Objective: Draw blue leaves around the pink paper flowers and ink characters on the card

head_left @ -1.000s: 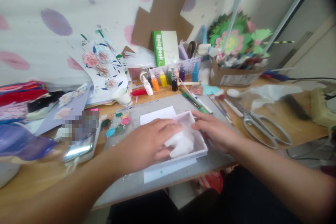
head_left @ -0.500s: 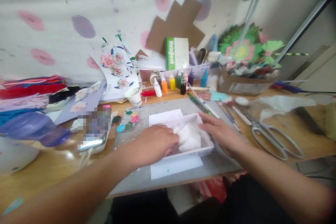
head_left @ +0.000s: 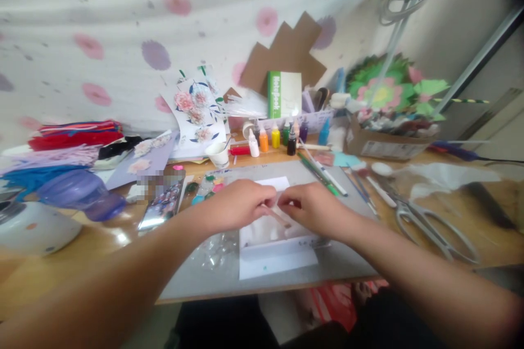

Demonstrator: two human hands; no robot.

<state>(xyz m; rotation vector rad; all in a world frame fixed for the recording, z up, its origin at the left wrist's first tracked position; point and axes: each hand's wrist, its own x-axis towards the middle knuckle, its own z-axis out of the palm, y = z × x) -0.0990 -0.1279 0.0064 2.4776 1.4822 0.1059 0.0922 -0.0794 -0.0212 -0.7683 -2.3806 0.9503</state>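
Observation:
My left hand (head_left: 235,204) and my right hand (head_left: 313,208) meet over a shallow white box (head_left: 270,233) that lies on a white sheet (head_left: 278,262) on a grey mat (head_left: 213,278). Both hands have their fingers curled and pinched together at the box's far side. A thin pale stick-like piece (head_left: 280,218) shows between the fingertips, blurred, and I cannot make out what it is. White fluffy filling shows dimly inside the box below my hands.
Large scissors (head_left: 426,223) lie at the right. Small paint bottles (head_left: 278,136), a paper cup (head_left: 218,154), brushes (head_left: 323,174), a green notebook (head_left: 283,94) and a cardboard box (head_left: 385,142) stand behind. A phone (head_left: 161,208) and a purple bottle (head_left: 82,196) lie left.
Both hands have lifted off the white filling and the box's sides and come together in a pinch above the box's far edge. The camera has tilted up and shifted.

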